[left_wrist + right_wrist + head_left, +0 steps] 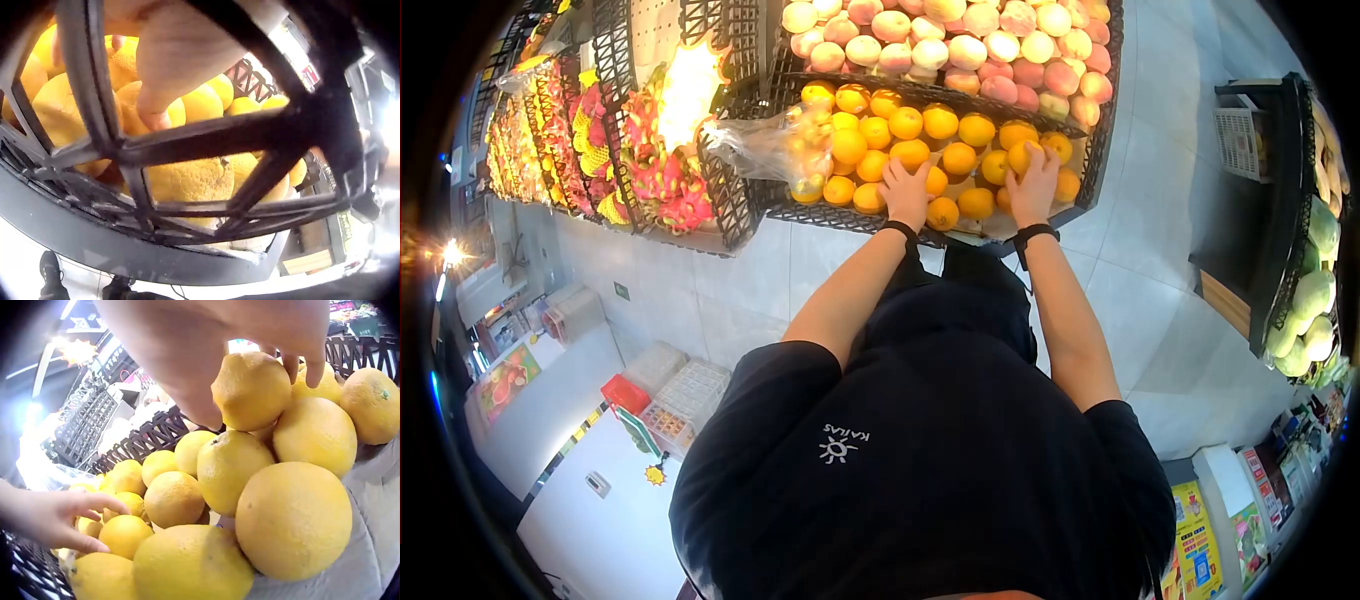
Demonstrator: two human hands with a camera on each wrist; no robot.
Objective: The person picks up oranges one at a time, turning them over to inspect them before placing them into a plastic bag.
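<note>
Right hand (pixel 1034 192) is clamped on one orange (pixel 252 390); left hand (pixel 907 194), fingers apart, rests on other oranges (pixel 911 153). Shoes (pixel 51 266) show only in left wrist view.

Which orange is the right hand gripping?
The orange with a knobbly side, between the right hand's thumb and fingers, above the foreground oranges.
</note>
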